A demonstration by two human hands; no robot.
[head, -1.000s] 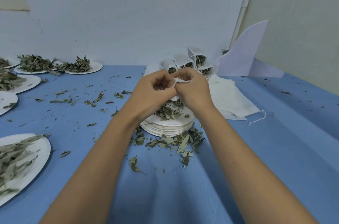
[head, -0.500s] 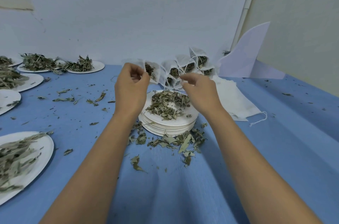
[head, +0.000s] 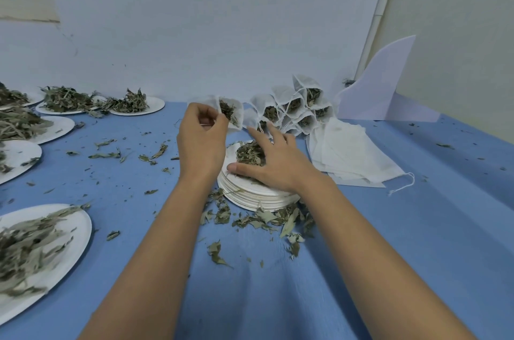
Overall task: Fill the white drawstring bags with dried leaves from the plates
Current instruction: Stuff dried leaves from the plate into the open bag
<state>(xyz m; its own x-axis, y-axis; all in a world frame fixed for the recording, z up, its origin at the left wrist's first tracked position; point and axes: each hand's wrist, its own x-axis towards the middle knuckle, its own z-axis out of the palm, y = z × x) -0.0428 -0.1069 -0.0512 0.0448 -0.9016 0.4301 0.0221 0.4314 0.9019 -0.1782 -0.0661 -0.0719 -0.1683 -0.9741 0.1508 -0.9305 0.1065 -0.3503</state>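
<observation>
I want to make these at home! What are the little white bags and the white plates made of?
The white bag in the left hand looks like thin, matte mesh fabric or filter paper: the dark leaves show through it, so I can't say which. The stack of plates under the right hand looks like matte paper or card, judging by the thin stacked rims.

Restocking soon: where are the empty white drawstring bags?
Head view, right of centre: flat empty white drawstring bags lie on the blue table, beside the plate stack.
</observation>
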